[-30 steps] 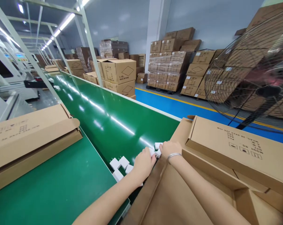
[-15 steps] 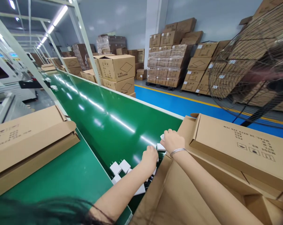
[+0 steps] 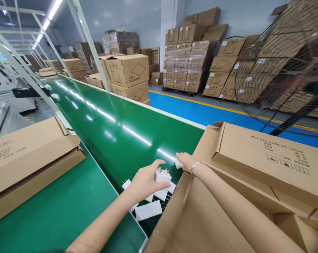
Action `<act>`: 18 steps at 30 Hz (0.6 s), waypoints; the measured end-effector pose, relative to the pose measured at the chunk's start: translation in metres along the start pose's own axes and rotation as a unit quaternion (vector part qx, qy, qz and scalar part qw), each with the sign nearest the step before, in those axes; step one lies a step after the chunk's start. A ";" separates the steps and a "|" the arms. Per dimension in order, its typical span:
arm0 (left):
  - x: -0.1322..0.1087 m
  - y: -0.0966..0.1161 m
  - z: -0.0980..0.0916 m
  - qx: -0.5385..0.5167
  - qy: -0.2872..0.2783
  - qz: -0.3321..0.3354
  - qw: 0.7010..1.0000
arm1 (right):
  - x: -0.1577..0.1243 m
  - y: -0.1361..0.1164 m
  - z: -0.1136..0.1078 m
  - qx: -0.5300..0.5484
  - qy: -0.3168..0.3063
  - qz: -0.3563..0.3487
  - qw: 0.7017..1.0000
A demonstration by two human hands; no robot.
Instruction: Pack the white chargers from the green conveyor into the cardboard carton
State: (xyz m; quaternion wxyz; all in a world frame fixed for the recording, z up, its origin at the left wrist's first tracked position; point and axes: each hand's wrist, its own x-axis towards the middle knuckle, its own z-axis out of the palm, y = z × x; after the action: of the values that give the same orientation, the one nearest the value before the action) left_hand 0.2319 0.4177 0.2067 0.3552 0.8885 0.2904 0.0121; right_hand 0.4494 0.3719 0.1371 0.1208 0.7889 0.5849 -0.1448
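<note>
Left hand (image 3: 144, 181) in a pinch on white charger (image 3: 162, 175) — right hand (image 3: 186, 161) atop second charger (image 3: 178, 164), grip unclear

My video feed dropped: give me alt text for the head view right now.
The left hand holds a white plug adapter above more white adapters on the green conveyor belt; the right hand touches another adapter by an open cardboard box.

Bright overhead tube lights (image 3: 48, 15); glare streaks on green belt (image 3: 127, 131); fan (image 3: 285, 70) blurred; edges warped
</note>
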 end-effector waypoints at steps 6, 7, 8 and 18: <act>-0.055 -0.005 0.017 -0.524 -0.049 -0.153 0.836 | 0.006 -0.002 -0.007 0.012 -0.012 0.025 1.000; -0.061 -0.004 0.024 -0.564 -0.051 -0.168 0.806 | 0.005 -0.004 -0.008 0.011 -0.006 0.033 0.999; -0.067 -0.003 0.030 -0.595 -0.054 -0.182 0.781 | 0.002 -0.006 -0.009 0.009 0.001 0.041 0.999; -0.091 -0.006 0.052 -0.677 -0.040 -0.210 0.704 | -0.034 -0.022 -0.017 0.037 0.041 0.089 0.994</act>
State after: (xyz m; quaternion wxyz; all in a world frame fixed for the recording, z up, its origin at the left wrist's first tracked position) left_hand 0.1652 0.3409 0.1806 0.8657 0.3248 0.3687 0.0952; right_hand 0.4208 0.3546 0.1650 0.0801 0.8472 0.5108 -0.1223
